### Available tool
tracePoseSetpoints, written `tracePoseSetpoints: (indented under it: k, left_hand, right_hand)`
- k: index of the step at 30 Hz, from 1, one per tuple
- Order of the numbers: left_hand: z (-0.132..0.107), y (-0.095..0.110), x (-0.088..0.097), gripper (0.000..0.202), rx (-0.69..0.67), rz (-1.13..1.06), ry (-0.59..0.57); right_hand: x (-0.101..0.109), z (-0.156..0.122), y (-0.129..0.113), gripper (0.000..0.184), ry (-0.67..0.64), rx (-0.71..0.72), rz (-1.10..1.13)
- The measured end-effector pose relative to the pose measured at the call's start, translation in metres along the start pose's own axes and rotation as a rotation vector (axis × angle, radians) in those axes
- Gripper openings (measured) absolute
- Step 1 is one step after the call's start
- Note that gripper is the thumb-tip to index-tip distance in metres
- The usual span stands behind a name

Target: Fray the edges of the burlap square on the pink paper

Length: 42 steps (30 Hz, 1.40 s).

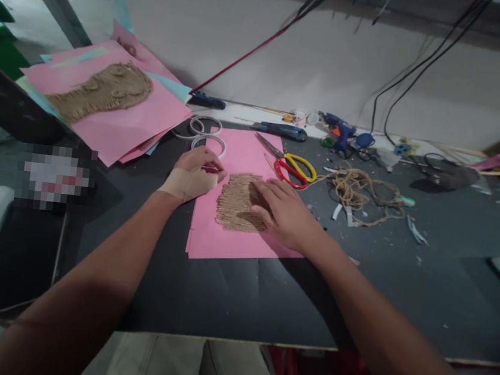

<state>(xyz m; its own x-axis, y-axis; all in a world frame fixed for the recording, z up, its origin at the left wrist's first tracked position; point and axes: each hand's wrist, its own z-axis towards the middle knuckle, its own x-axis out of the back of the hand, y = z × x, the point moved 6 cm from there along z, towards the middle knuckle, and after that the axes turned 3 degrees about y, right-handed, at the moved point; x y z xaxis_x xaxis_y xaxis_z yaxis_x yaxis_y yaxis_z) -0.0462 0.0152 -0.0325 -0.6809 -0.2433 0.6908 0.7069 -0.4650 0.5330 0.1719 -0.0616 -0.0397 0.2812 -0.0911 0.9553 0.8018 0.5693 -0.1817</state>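
A pink paper sheet (pixel 207 243) lies on the dark tabletop, with rows of brown twine (pixel 241 210) laid side by side on it in a roughly rectangular patch. My right hand (pixel 285 212) rests on the patch's right part, fingers stretched out and covering some of it. At the upper left edge of the patch is my left hand (pixel 195 175), its fingers curled together in a pinch; what they hold, if anything, is hidden. A beige wrap covers the back of this hand. Scissors (pixel 287 160) with red and yellow handles lie partly open at the sheet's upper right.
Tape rolls (pixel 210 141) sit beyond my left hand. Tangled twine (pixel 362 191) and scraps spread to the right. A utility knife (pixel 278 131) and a blue glue gun (pixel 340 131) lie by the wall. Stacked pink sheets (pixel 117 124) bear another twine piece (pixel 107 90) at left.
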Motion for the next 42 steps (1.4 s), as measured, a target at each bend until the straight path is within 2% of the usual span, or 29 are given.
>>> tracePoseSetpoints:
  k: [8, 13, 19, 25, 34, 39, 42]
  left_hand:
    - [0.0, 0.001, 0.0, 0.006, -0.029, 0.008, -0.013]
    - [-0.001, -0.001, -0.001, 0.005, -0.033, 0.008, -0.011]
    - [0.0, -0.002, 0.001, 0.004, -0.013, 0.067, 0.055]
    - [0.002, -0.009, 0.003, 0.011, 0.002, 0.16, 0.138]
    - [0.002, -0.01, -0.004, 0.005, -0.022, 0.143, 0.037]
    - [0.002, 0.006, -0.003, 0.015, -0.096, 0.052, 0.012]
    - [0.0, 0.02, -0.001, 0.014, -0.122, -0.062, -0.08]
  right_hand:
    - [-0.001, -0.002, 0.0, 0.073, 0.033, -0.015, 0.049]
    - [0.0, 0.001, 0.002, 0.067, 0.042, -0.036, 0.063]
    - [-0.001, -0.001, 0.002, 0.067, 0.049, -0.023, 0.049]
    - [-0.003, -0.002, 0.004, 0.068, 0.067, -0.022, 0.054]
    - [0.002, -0.001, 0.003, 0.064, 0.102, -0.02, 0.074]
    - [0.006, -0.001, 0.003, 0.059, 0.132, 0.001, 0.089]
    - [0.011, -0.001, 0.004, 0.051, 0.179, -0.012, 0.109]
